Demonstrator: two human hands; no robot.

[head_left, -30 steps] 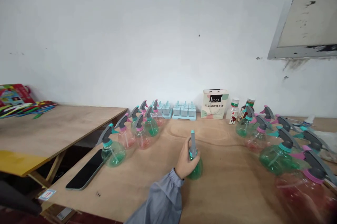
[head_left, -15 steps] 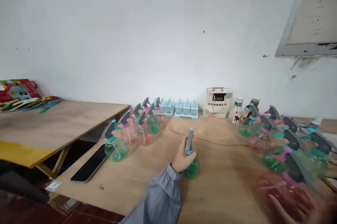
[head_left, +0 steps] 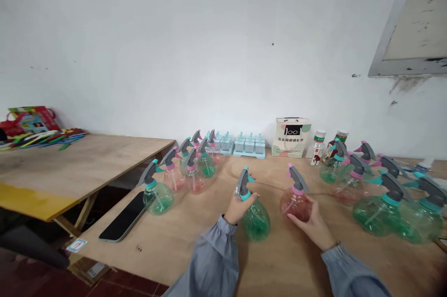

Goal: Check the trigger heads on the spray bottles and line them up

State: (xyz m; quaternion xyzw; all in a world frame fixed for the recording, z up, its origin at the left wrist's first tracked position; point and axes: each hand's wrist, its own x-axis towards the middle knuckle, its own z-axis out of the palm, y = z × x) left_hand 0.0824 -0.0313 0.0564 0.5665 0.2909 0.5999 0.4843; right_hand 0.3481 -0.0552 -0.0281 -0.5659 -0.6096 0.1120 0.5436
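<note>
1. The left hand [head_left: 239,206] is curled round the neck of a green spray bottle [head_left: 257,223], just under its trigger head, with the thumb lying across the front.
2. The right hand [head_left: 316,227] cups the lower side of a pink spray bottle [head_left: 296,203]. Its fingers are bent against the round belly and the palm sits behind.
3. Both bottles stand upright on the bench [head_left: 195,241], near its middle and just beside each other. Both sleeves are grey cloth with gathered cuffs.
4. Each bottle is a bulbous body of clear tinted plastic with a thin dip tube showing inside. On top is a grey trigger, with a teal collar and nozzle on the green one and pink on the other.
5. The bench top is bare pale plywood with a visible grain ring.
6. A group of like bottles [head_left: 181,173] stands to the left and another group [head_left: 384,197] to the right. A flat black phone [head_left: 124,217] lies near the left edge.
7. Along the white wall sit pale blue moulded trays [head_left: 249,145], a printed paper bag [head_left: 291,137] and a small white bottle [head_left: 317,141].
</note>
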